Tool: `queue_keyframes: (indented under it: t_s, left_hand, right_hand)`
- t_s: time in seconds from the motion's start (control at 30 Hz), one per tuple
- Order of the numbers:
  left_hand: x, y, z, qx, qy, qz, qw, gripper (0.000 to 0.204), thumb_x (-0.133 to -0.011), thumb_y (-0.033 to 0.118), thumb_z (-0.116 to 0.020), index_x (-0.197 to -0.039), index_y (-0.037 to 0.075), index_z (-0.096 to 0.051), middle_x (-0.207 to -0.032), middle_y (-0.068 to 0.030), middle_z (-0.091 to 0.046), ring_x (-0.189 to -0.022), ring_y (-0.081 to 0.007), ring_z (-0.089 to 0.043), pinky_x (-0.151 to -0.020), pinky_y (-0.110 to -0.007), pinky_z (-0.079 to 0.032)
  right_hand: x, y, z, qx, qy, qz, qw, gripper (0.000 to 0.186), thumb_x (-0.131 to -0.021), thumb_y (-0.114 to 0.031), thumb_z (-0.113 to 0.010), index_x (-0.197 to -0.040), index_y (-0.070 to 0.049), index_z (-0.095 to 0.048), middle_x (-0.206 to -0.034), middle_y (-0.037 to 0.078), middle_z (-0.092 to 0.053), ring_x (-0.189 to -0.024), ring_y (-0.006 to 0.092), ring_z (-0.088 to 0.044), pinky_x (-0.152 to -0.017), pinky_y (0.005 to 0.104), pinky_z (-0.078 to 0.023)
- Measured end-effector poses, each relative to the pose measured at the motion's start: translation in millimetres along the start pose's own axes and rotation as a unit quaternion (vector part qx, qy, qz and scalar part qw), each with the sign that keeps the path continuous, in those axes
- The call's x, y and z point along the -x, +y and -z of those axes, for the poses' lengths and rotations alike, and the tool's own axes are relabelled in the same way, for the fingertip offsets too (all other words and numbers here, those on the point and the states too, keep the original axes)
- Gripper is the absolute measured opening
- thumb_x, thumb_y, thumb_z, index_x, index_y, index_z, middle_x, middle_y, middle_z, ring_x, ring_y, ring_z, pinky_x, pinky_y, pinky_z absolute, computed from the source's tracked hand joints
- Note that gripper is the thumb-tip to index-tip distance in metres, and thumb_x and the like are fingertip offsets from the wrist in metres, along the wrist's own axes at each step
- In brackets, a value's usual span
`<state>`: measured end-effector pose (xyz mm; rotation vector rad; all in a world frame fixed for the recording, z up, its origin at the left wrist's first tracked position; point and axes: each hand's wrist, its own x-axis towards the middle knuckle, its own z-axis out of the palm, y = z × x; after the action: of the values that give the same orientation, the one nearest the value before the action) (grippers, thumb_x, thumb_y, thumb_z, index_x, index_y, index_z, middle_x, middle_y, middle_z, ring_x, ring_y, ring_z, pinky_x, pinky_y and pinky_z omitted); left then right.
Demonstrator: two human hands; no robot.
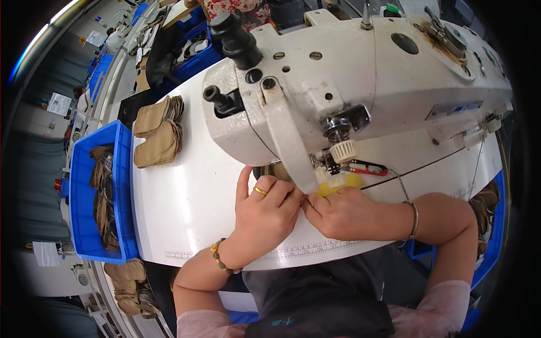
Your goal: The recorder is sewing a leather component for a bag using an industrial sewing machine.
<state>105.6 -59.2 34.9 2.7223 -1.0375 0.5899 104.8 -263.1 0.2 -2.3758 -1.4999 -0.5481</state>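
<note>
Workpiece hidden under hands [270,205], machine head [349,84]

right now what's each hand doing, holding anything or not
Left hand: fingers curled, pressing down at the sewing machine needle area; what it holds cannot be told.
Right hand: fingers closed, pinching a small yellow piece.

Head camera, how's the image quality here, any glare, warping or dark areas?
Head view: fisheye bends the white table edge and blackens the corners; soft glare streaks the tabletop left of the left hand; the sewing machine shades the spot where both hands meet, right hand; the centre is sharp.
</note>
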Motion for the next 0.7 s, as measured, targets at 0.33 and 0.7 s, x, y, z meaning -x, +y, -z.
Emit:
queue_keyframes:
  t_s: [0.33, 0.7]
  left_hand:
    - [-4, -9, -7, 0.056, -0.018, -0.059, 0.997, 0.029, -0.068, 0.009, -0.078, -0.097, 0.009, -0.075, -0.083, 0.0012, -0.059, -0.081, -0.0202, -0.059, -0.089, -0.045, -0.043]
    - [-13, -15, -18, 0.105, -0.006, -0.051, 0.993, 0.025, -0.069, 0.008, -0.076, -0.094, 0.008, -0.074, -0.085, -0.0016, -0.059, -0.083, -0.0230, -0.060, -0.080, -0.041, -0.046]
  right_hand:
    - [2, 1, -3, 0.003, 0.010, 0.007, 1.000, 0.023, -0.075, -0.012, -0.063, -0.089, 0.006, -0.067, -0.084, 0.019, -0.068, -0.049, 0.0153, -0.062, -0.041, 0.0284, -0.046]
    - [2, 6, -1, 0.021, 0.005, -0.003, 1.000, 0.022, -0.074, -0.012, -0.064, -0.090, 0.003, -0.067, -0.089, 0.019, -0.070, -0.059, 0.0170, -0.067, -0.045, 0.0293, -0.050]
